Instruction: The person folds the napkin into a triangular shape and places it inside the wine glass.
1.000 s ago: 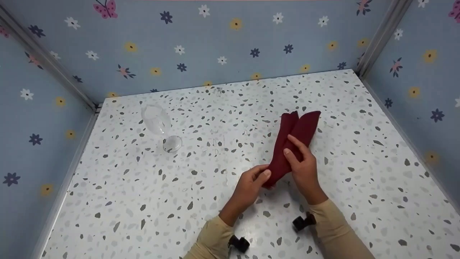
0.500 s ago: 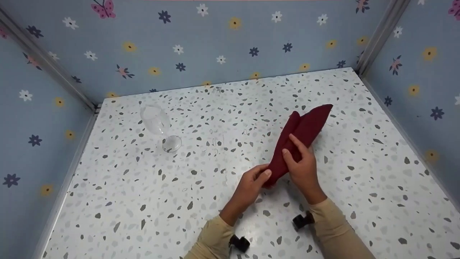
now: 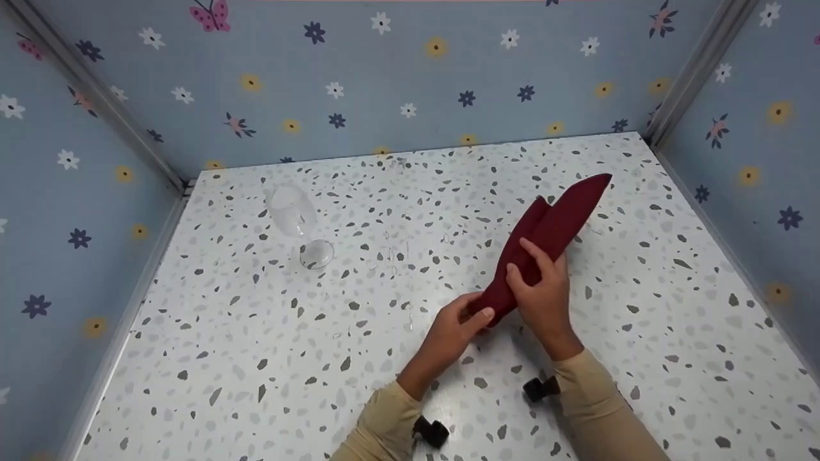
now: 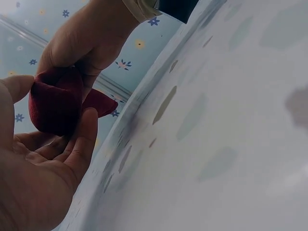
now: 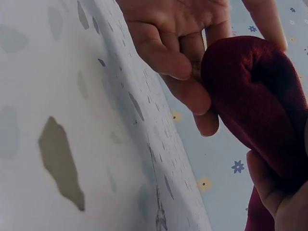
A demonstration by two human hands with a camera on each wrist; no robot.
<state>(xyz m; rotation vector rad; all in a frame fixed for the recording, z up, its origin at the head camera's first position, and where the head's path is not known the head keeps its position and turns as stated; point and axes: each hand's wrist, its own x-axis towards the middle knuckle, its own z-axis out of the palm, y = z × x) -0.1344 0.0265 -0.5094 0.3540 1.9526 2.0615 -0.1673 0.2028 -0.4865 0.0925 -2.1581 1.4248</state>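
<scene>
A dark red cloth napkin (image 3: 551,230), folded into a long roll with two pointed ends fanning out at the far end, is held over the right half of the table. My right hand (image 3: 544,298) grips it around the middle, thumb and index finger on top. At the narrow near end, my left hand (image 3: 451,330) holds the napkin between thumb and fingers. The left wrist view shows the rounded end of the napkin (image 4: 55,103) between the left thumb and fingers. In the right wrist view the folded end (image 5: 245,77) has a hollow in it.
A clear stemmed glass (image 3: 291,211) stands at the left back of the speckled white table (image 3: 256,384). Blue flower-patterned panels (image 3: 410,70) enclose the table at the back and both sides. Black wrist cameras (image 3: 432,432) sit on the sleeves.
The far pointed end of the napkin has swung up and to the right, and the napkin now looks narrower and longer. Both hands keep their hold. The head view has shifted slightly.
</scene>
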